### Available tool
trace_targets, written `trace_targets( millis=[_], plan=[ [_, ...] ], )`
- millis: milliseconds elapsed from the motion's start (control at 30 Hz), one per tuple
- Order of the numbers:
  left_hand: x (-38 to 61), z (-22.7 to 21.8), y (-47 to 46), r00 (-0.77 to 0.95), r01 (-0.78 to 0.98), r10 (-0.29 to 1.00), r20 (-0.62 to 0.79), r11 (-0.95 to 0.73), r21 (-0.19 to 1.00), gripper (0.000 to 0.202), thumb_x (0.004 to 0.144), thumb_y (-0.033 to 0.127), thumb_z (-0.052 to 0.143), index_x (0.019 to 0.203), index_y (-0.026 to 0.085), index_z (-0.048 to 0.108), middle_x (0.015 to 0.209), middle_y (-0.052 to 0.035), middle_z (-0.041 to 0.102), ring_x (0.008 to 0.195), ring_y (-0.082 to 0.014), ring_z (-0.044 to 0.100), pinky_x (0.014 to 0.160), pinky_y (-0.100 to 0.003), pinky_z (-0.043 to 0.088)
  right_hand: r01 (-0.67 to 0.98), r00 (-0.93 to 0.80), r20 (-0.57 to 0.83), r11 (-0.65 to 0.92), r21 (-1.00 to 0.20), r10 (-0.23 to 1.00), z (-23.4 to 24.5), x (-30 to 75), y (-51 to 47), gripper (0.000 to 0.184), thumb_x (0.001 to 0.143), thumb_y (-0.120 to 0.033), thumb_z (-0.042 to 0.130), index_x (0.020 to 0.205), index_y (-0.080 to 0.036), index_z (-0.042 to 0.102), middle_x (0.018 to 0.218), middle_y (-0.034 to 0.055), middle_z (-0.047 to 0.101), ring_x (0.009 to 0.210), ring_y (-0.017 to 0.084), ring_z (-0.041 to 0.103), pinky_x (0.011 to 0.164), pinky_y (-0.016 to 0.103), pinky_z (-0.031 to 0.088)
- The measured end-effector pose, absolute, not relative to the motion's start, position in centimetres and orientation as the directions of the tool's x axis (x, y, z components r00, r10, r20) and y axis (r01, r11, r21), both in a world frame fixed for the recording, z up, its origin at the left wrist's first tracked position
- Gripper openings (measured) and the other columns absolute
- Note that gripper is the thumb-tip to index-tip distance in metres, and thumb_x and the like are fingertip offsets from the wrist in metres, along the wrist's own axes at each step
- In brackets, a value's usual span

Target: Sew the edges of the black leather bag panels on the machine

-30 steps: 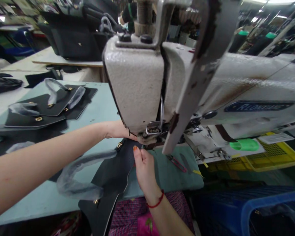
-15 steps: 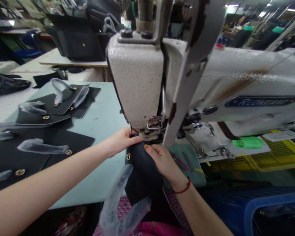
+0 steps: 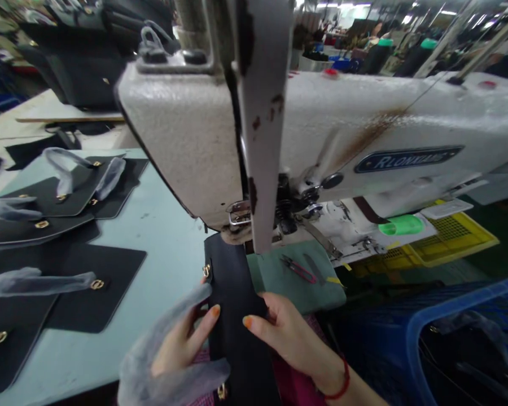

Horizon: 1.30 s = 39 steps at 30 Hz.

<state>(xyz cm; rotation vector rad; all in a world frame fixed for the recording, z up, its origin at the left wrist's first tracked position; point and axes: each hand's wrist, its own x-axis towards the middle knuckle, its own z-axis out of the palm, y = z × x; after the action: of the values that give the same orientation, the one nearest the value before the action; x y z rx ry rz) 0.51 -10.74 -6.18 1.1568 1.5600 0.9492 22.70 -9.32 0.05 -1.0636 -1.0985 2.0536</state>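
Note:
A black leather bag panel [image 3: 231,282] with gold rings runs from under the head of a white sewing machine [image 3: 203,135] down toward my lap. My left hand [image 3: 182,344] grips its left edge, fingers closed, partly behind a plastic-wrapped handle [image 3: 169,366] attached to the panel. On the right edge, my right hand [image 3: 288,332] pinches the panel with thumb on top; a red cord circles that wrist. The needle area [image 3: 241,217] sits just above the panel's top end.
Several black panels with gold rings and wrapped handles [image 3: 46,265] lie on the pale green table [image 3: 161,225] at left. Small red snips [image 3: 298,269] rest on a green mat. A yellow tray [image 3: 452,237] and blue crate [image 3: 444,316] stand at right. Finished black bags [image 3: 80,67] sit behind.
Both hands have slid down the panel, away from the needle, toward my lap. The view has shifted lower and to the right.

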Motion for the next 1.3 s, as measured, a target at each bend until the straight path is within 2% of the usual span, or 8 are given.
trace_targets(
  millis=[100,200,300,500,600,733,933,1300],
  plan=[
    [2.5,-4.9,-10.5,-0.052,0.052,0.925,-0.377,0.38,0.924,0.035,0.072,0.05,0.073,0.099,0.028,0.071,0.108,-0.0095,0.073,0.111,-0.0341,0.063,0.094,-0.043,0.053,-0.194,-0.429,-0.368,-0.482,-0.854,0.825,-0.6,21.3,-10.7,0.03,0.084,-0.043,0.062,0.094,-0.015,0.059,0.079,0.0024,0.061,0.066,0.013,0.055,0.06,0.021,0.045],
    [4.2,-3.7,-9.6,0.042,-0.224,0.841,-0.539,0.534,0.815,0.034,0.072,0.05,0.073,0.095,0.025,0.072,0.097,-0.0101,0.076,0.093,-0.0335,0.07,0.076,-0.039,0.058,-0.114,-0.291,-0.354,-0.4,-0.909,0.889,-1.2,20.8,-11.5,0.026,0.085,-0.036,0.06,0.1,-0.015,0.061,0.082,0.0039,0.064,0.069,0.015,0.059,0.059,0.021,0.046],
    [5.0,-3.1,-9.5,0.084,-0.338,0.767,-0.637,0.623,0.706,0.038,0.07,0.05,0.074,0.096,0.023,0.07,0.088,-0.0096,0.076,0.08,-0.033,0.072,0.063,-0.037,0.058,0.002,-0.203,-0.304,-0.31,-0.951,0.931,-1.6,21.1,-12.0,0.022,0.087,-0.034,0.06,0.1,-0.016,0.062,0.084,0.0039,0.066,0.072,0.015,0.061,0.06,0.02,0.046],
    [5.3,-2.5,-9.9,0.051,-0.346,0.731,-0.681,0.653,0.674,0.064,0.07,0.047,0.076,0.122,0.016,0.056,0.089,-0.0089,0.077,0.079,-0.0301,0.074,0.061,-0.033,0.06,0.121,-0.157,-0.241,-0.223,-0.967,0.958,-1.3,21.5,-12.2,0.032,0.091,-0.045,0.056,0.082,-0.014,0.058,0.072,0.0015,0.059,0.065,0.011,0.053,0.054,0.018,0.039],
    [5.4,-2.1,-9.9,0.005,-0.326,0.748,-0.663,0.628,0.707,0.066,0.071,0.045,0.076,0.125,0.016,0.052,0.091,-0.0096,0.077,0.084,-0.0304,0.073,0.059,-0.031,0.059,0.123,-0.157,-0.243,-0.225,-0.967,0.957,-1.1,21.4,-12.1,0.038,0.092,-0.046,0.054,0.071,-0.014,0.054,0.065,-0.0009,0.05,0.059,0.009,0.043,0.05,0.018,0.032],
    [5.0,-1.7,-9.8,-0.059,-0.263,0.727,-0.684,0.65,0.713,0.065,0.067,0.046,0.08,0.12,0.018,0.054,0.091,-0.0105,0.076,0.082,-0.0312,0.074,0.054,-0.031,0.058,0.055,-0.188,-0.279,-0.274,-0.96,0.942,-1.1,21.3,-11.9,0.042,0.091,-0.048,0.055,0.068,-0.013,0.054,0.063,-0.0015,0.045,0.058,0.008,0.036,0.048,0.018,0.027],
    [4.8,-0.6,-9.6,-0.042,-0.243,0.725,-0.688,0.66,0.711,0.054,0.06,0.053,0.082,0.095,0.017,0.063,0.082,-0.01,0.076,0.073,-0.0299,0.074,0.057,-0.033,0.059,-0.033,-0.197,-0.382,-0.395,-0.918,0.903,-1.3,21.0,-12.0,0.048,0.085,-0.057,0.058,0.069,-0.011,0.056,0.063,0.0005,0.044,0.059,0.009,0.036,0.048,0.019,0.029],
    [5.0,-0.5,-9.2,-0.049,-0.253,0.726,-0.686,0.656,0.711,0.054,0.057,0.058,0.082,0.093,0.021,0.067,0.08,-0.0077,0.076,0.068,-0.0285,0.073,0.067,-0.04,0.061,-0.162,-0.196,-0.43,-0.461,-0.872,0.881,-2.4,20.6,-12.1,0.048,0.084,-0.057,0.062,0.07,-0.012,0.055,0.064,0.0006,0.044,0.058,0.009,0.036,0.051,0.02,0.03]
  ],
)
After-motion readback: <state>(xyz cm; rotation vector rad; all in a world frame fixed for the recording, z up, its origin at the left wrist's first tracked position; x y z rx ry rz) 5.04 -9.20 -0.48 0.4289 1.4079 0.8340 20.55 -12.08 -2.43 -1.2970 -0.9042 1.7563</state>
